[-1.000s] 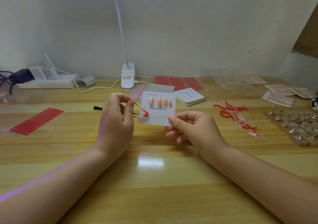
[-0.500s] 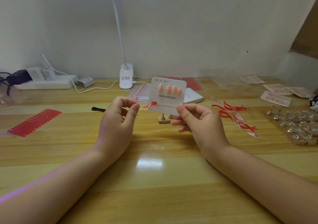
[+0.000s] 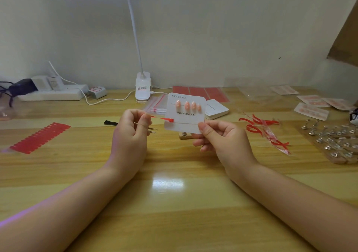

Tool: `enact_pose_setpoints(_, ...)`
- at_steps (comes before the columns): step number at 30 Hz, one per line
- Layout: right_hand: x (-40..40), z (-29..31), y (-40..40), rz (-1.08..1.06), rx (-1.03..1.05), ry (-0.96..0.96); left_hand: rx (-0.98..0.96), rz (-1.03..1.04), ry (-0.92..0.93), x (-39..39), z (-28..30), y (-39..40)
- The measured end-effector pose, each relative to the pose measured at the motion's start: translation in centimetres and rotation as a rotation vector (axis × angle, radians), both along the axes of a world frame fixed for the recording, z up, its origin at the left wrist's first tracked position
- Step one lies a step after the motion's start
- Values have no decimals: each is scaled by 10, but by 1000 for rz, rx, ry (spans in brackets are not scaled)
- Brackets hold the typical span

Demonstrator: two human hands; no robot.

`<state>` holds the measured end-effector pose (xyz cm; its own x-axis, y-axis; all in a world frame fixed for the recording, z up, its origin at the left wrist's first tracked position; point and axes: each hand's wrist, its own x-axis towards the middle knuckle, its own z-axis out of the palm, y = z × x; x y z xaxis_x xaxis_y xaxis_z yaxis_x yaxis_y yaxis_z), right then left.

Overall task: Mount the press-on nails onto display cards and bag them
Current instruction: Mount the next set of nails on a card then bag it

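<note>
Peeling tape backing off a part-filled display card (image 3: 185, 116).
Right hand (image 3: 220, 141) pinches the card's lower corner, held up above the table (image 3: 174, 193); left hand (image 3: 133, 129) pinches the red liner strip (image 3: 163, 118), pulling sideways, likely to bare adhesive for a second row under four nails (image 3: 188, 105).

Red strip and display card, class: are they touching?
Touching. The head view shows the red strip, pinched by the left hand, ending on the display card.
</note>
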<state>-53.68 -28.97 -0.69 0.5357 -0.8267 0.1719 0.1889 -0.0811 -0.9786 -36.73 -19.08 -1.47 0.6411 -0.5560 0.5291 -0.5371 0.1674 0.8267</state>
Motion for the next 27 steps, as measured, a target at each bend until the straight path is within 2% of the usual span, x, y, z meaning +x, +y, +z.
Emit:
enact_pose_setpoints(8,2,-2,-1,-1,51,-16,20,32,17,1,-1,-1)
enact_pose_setpoints(15,1,-1,-2,-8,69,-11,9,93,160,9,-3,-3)
enact_pose_setpoints(21,2,-1,-2,-5,76,7,46,94,158,6,-1,-3)
enact_pose_setpoints(27,0,0,-1,-11,20,79,-21,68,327,14,2,-1)
